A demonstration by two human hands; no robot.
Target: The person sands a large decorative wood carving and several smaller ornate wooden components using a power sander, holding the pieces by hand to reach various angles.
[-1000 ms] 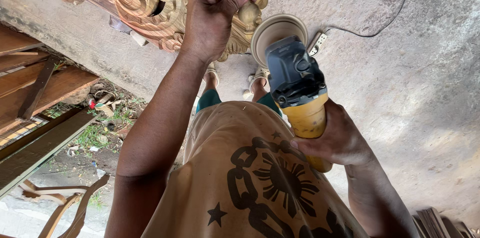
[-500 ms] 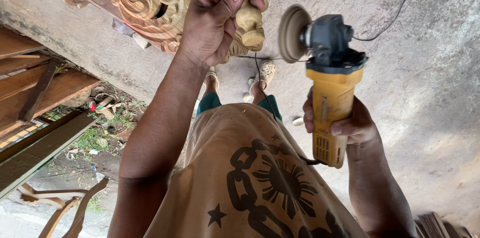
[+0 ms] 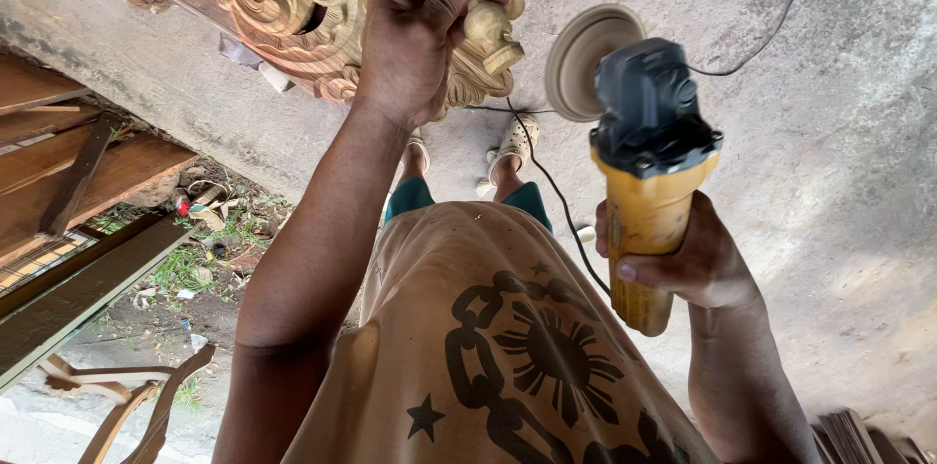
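A turned finial (image 3: 485,20) of the carved wooden panel (image 3: 293,5) is being gripped by the closed left hand (image 3: 420,30). A yellow angle grinder (image 3: 649,181) is being held in the right hand (image 3: 688,264), whose fingers are being kept wrapped around its body, its sanding disc (image 3: 584,59) near the finial.

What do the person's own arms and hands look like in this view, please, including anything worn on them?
Both arms are bare from the upper arm down: no sleeves, gloves, watch or rings show. The left hand and right hand are ungloved, with short nails. The tan shirt bears a dark chain-and-sun print.
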